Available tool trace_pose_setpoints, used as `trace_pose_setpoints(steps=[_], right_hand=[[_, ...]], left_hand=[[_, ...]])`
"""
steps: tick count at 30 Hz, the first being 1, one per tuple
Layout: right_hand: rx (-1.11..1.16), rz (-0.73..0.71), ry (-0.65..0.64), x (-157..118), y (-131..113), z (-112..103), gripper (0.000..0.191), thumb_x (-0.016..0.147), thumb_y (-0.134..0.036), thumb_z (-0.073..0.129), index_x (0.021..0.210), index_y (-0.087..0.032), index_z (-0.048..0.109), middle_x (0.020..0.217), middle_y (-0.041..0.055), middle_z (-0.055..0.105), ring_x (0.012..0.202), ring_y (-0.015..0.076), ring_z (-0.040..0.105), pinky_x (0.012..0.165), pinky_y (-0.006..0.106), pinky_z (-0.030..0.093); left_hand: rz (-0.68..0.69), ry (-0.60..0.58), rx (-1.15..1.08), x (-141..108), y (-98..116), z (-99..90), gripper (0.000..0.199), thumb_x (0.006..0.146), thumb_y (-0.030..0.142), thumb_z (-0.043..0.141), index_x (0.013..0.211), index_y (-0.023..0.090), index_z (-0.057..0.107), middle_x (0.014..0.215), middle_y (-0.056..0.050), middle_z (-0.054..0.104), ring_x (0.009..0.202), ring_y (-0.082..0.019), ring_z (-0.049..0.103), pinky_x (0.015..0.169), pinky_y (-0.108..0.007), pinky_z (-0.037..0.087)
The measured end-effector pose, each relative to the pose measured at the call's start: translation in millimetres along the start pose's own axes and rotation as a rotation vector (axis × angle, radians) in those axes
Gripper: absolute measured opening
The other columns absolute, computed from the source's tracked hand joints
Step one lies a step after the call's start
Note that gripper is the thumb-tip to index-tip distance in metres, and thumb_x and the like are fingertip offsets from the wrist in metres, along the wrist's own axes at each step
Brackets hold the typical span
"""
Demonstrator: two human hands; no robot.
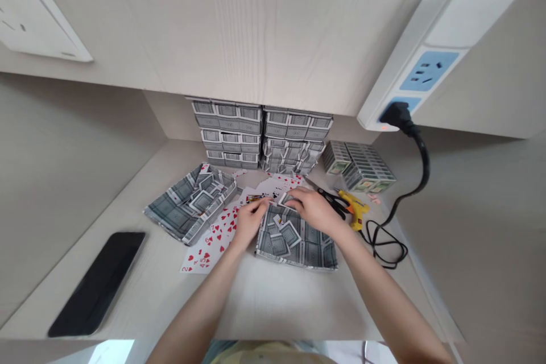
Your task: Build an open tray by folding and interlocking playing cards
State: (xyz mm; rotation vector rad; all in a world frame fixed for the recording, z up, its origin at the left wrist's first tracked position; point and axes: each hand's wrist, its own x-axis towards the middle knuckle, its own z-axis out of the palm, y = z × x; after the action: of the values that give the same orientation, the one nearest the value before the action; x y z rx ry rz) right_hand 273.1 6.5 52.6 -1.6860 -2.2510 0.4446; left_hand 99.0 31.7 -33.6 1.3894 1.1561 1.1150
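Note:
A shallow box made of grey-backed playing cards [315, 247] lies in front of me, with loose folded card pieces [281, 239] inside it. My left hand [249, 222] is closed, its fingertips pinching the box's far left corner. At the box's far rim, my right hand [314, 210] is closed with thumb and fingers around a small folded playing card [285, 200]. Whether that card touches the rim cannot be made out. Face-up playing cards [213, 239] are spread beside and behind my left hand. A second card box [170, 216] sits to the left, holding more folded pieces.
Stacked card boxes [230, 119] stand against the back wall. Boxed card decks [362, 165] are behind on the right. Black scissors [335, 202] and a yellow glue gun [355, 209] with a cable lie right. A black phone [98, 284] lies left; a power strip [426, 62] hangs above.

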Motion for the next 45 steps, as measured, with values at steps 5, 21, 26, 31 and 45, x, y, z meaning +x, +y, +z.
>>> trace_pose_setpoints(steps=[5,21,26,31,45], right_hand=[[-0.050,0.029,-0.031,0,1,6,0.018,0.084,-0.028,0.045,0.090,-0.019,0.059,0.087,0.0048,0.061,0.085,0.0154,0.054,0.074,0.024,0.035],[-0.195,0.029,-0.071,2,-7,-4,0.023,0.086,-0.032,0.040,0.083,-0.021,0.060,0.083,0.0038,0.064,0.082,0.0156,0.057,0.069,0.023,0.034],[-0.258,0.021,-0.096,7,-13,-3,0.021,0.086,-0.029,0.041,0.085,-0.020,0.060,0.088,0.0049,0.065,0.084,0.0164,0.057,0.069,0.023,0.035],[-0.302,0.004,-0.088,7,-17,-7,0.024,0.086,-0.034,0.039,0.086,-0.021,0.059,0.087,0.0051,0.065,0.083,0.0180,0.058,0.067,0.025,0.035],[-0.396,-0.052,-0.139,18,-27,-5,0.024,0.085,-0.030,0.039,0.086,-0.019,0.060,0.086,0.0081,0.066,0.079,0.0210,0.060,0.063,0.026,0.036]], left_hand=[[0.001,0.034,-0.011,0,-1,1.6,0.028,0.073,0.034,0.052,0.090,0.018,0.067,0.092,-0.004,0.068,0.088,-0.017,0.061,0.085,-0.030,0.044],[0.006,0.047,-0.002,-2,1,0.5,0.027,0.073,0.034,0.053,0.090,0.018,0.067,0.093,-0.004,0.068,0.090,-0.018,0.060,0.086,-0.031,0.044],[0.016,0.034,0.002,-2,1,-0.5,0.028,0.074,0.034,0.052,0.091,0.017,0.067,0.093,-0.004,0.068,0.088,-0.018,0.061,0.085,-0.031,0.044],[0.031,0.048,0.024,-2,2,-1.2,0.028,0.074,0.034,0.051,0.090,0.018,0.067,0.092,-0.004,0.068,0.088,-0.018,0.060,0.084,-0.031,0.044],[0.024,0.059,0.028,-1,-1,-0.6,0.027,0.074,0.034,0.052,0.089,0.017,0.067,0.090,-0.003,0.068,0.085,-0.017,0.061,0.081,-0.029,0.045]])
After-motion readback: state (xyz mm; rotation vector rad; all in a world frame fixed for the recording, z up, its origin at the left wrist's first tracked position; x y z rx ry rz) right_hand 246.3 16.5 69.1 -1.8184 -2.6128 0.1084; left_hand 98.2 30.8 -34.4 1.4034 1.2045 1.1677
